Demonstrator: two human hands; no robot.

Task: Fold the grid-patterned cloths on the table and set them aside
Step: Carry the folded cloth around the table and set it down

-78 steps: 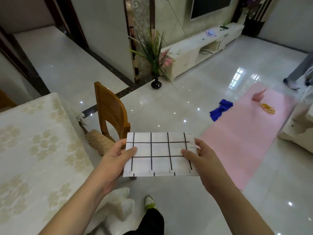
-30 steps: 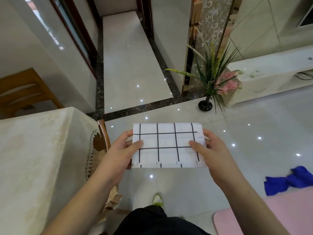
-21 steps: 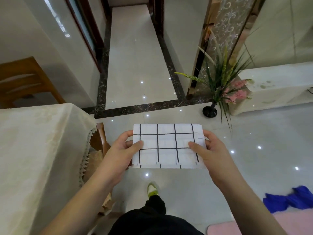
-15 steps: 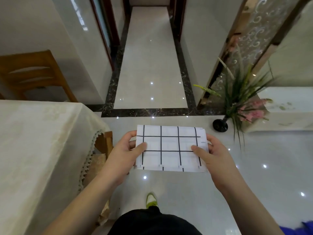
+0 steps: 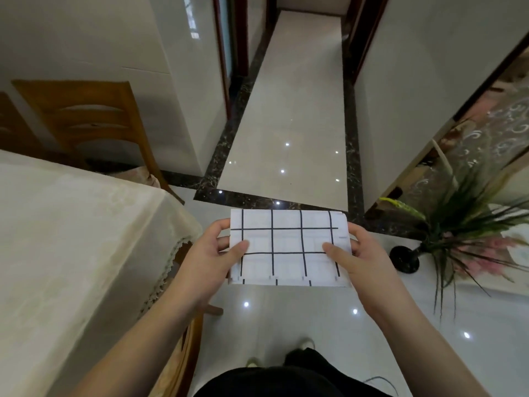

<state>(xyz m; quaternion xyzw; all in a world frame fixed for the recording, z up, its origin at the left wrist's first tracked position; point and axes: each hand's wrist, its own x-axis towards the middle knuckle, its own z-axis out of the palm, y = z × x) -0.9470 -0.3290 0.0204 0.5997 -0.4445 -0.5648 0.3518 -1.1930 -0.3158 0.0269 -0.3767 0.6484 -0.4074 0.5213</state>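
Two hands, left hand (image 5: 206, 265) and right hand (image 5: 369, 262), pinch one folded grid cloth (image 5: 287, 247).

A table (image 5: 71, 239) is standing at the left, draped in a cream cloth (image 5: 120, 213) whose lace edge is hanging over the near corner. A glossy pale floor (image 5: 286, 316) is spreading to the right, reflecting small points of light, with a dark marble band (image 5: 252, 197) crossing it ahead. A black vase (image 5: 403, 258) of green and pink foliage is standing on the floor at the right. Two wooden chairs are standing on the floor beside the table: one (image 5: 94, 121) at its far side, another (image 5: 189, 333) tucked under its near edge.
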